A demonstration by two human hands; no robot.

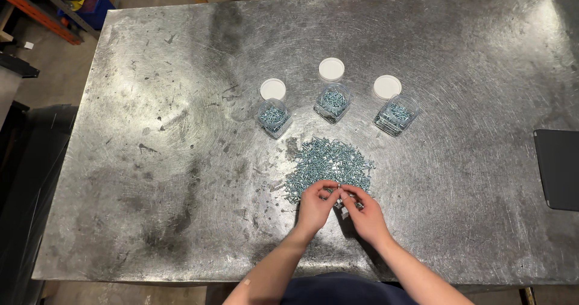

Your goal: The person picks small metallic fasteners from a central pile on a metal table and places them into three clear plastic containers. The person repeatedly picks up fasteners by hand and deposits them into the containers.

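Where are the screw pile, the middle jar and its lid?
screw pile [329, 163], head view, middle of the heap.
middle jar [332, 103], head view, open mouth with screws inside.
middle lid [332, 69], head view, centre of the white top.

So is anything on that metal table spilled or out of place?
Not really spilled: a loose pile of small screws lies on the bare metal table, with both hands picking at its near edge. The three clear jars stand upright, lids off behind them. The tabletop is scratched and stained.
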